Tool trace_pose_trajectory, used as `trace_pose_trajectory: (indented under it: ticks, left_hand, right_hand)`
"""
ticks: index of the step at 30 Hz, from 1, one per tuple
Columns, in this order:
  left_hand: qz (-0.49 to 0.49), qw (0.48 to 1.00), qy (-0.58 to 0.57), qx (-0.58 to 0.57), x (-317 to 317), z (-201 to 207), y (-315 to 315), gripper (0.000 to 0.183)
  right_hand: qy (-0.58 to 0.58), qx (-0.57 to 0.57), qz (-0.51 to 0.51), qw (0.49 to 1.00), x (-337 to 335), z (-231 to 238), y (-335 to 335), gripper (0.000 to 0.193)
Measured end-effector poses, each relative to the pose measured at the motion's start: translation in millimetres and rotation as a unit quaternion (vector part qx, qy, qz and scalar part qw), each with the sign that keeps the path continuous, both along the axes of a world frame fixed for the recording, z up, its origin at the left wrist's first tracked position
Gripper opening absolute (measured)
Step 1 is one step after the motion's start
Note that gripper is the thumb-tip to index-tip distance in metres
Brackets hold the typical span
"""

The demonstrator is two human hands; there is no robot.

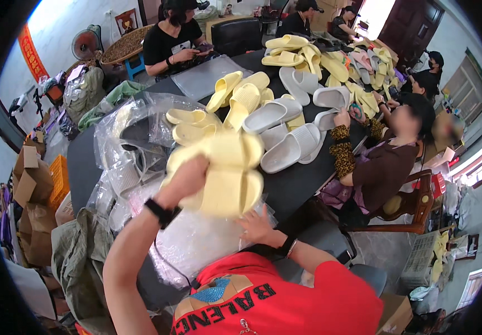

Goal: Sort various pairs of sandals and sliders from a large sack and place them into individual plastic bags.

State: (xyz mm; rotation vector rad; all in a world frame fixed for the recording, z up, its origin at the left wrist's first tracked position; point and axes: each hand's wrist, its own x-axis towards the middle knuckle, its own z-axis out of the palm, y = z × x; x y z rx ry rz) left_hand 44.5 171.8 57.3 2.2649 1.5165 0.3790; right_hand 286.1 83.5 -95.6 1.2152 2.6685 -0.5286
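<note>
My left hand [185,181] is closed on a pair of pale yellow slippers [224,190], raised over the table and blurred by motion. Below them lies a stack of clear plastic bags [196,251] at the table's near edge. Resting on the right side of that stack, my right hand [256,226] has its fingers spread and holds nothing. Just beyond are more yellow slippers [243,106] and several grey slippers [291,148]. Bagged grey slippers [123,178] sit left of my left hand.
A co-worker in a brown top [383,162] handles a grey slipper at the right side of the dark table [87,162]. Another person in black [171,44] sits at the far left. An orange crate [58,181] and cardboard boxes [34,223] stand on the left floor.
</note>
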Motion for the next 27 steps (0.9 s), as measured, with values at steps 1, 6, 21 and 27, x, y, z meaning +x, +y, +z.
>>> trace_pose_trajectory:
  ticks: [1,6,21,27]
  left_hand:
    - [-0.010,0.991,-0.089,0.104,12.8,18.4,21.5,0.031]
    - [-0.083,0.953,-0.126,0.261,72.6,84.1,27.3,0.049]
    - [0.452,0.890,0.000,0.054,-117.2,-124.1,-194.5,0.080]
    - [0.538,0.685,-0.468,-0.151,-120.8,-158.0,-247.7,0.089]
  right_hand:
    - [0.036,0.050,0.007,0.998,3.4,-14.5,-2.0,0.060]
    - [0.020,0.011,-0.016,1.000,3.7,-9.4,0.1,0.059]
    - [0.186,0.002,-0.253,0.949,35.1,5.6,45.6,0.076]
    - [0.364,-0.220,-0.301,0.854,17.1,-16.7,85.3,0.087]
